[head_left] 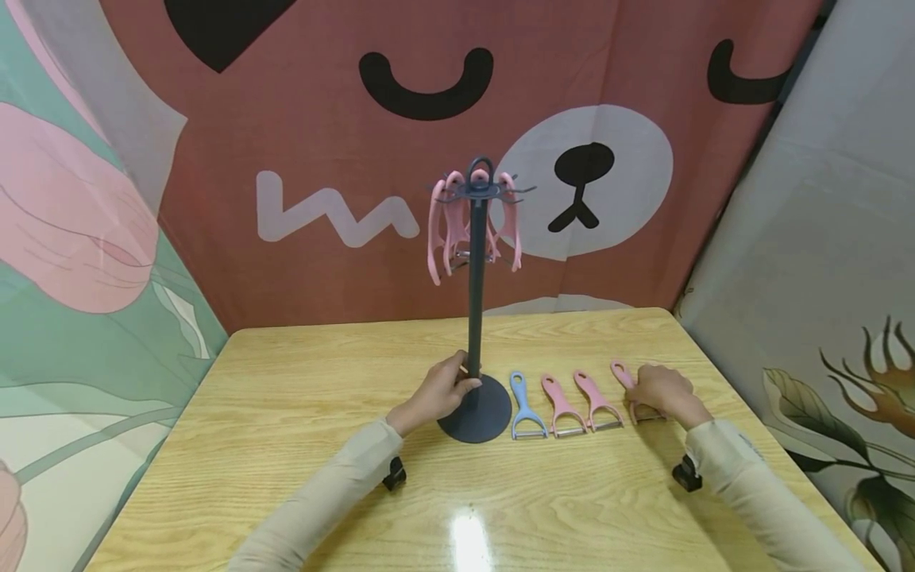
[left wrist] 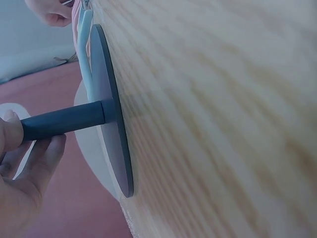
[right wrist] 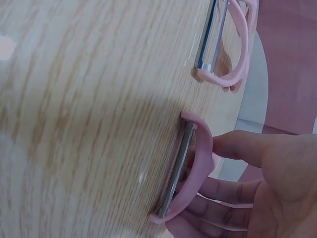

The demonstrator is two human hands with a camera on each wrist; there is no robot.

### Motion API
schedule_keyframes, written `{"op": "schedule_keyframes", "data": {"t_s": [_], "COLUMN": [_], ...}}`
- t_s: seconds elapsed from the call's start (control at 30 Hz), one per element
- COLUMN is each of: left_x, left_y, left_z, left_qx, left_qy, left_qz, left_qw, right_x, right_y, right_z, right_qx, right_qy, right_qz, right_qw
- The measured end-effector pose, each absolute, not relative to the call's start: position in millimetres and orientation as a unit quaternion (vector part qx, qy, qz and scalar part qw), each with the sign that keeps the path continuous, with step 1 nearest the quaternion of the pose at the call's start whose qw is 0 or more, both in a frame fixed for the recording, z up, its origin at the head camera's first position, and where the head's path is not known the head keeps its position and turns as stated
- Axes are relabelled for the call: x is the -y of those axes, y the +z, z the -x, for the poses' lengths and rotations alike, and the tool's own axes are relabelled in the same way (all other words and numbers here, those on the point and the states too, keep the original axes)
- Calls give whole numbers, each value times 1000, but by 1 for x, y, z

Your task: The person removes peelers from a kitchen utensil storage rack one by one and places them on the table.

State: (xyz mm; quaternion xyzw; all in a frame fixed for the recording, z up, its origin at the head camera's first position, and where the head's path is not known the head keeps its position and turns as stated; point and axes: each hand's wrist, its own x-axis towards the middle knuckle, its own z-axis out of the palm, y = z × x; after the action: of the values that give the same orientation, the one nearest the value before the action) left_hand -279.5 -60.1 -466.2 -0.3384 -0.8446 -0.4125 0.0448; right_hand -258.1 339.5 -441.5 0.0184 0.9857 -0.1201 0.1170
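A printed backdrop [head_left: 322, 143] with a bear face stands behind the work area. The wooden tabletop [head_left: 322, 381] extends in front of it. A dark grey stand [head_left: 476, 310] is upright on the tabletop: round base, vertical post, and a ring of hooks at the top below a loop. The left hand [head_left: 438, 391] grips the post low, just above the base, with its fingers curled round it. The right hand [head_left: 661, 391] pinches the rightmost pink peeler [head_left: 622, 373] between thumb and fingers, near the joint of handle and blade frame; whether this peeler touches the tabletop cannot be determined. Several hanging pink peelers [head_left: 434, 230] occupy the hooks, blades downward. Right of the base, in a row, lie a blue peeler [head_left: 521, 393], just beside the base, then a second pink peeler [head_left: 557, 397] and a third pink peeler [head_left: 592, 393], blades toward the person.
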Motion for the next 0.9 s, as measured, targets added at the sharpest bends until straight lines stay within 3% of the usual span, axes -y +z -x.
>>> {"op": "schedule_keyframes", "data": {"t_s": [0.27,0.57,0.9], "left_x": [59,59,61], "left_y": [-467,-467,-470], "left_z": [280,281,282], "left_qx": [842,843,834], "left_qy": [-418,-425,-439], "left_qz": [338,329,332], "left_qw": [43,40,25], "right_x": [-340,-330,-317], "right_y": [-439,-435,-431], "right_z": [259,261,257], "right_qx": [-986,-992,-980], "right_qy": [-117,-123,-173], "right_qz": [-28,22,62], "right_qw": [112,0,-76]}}
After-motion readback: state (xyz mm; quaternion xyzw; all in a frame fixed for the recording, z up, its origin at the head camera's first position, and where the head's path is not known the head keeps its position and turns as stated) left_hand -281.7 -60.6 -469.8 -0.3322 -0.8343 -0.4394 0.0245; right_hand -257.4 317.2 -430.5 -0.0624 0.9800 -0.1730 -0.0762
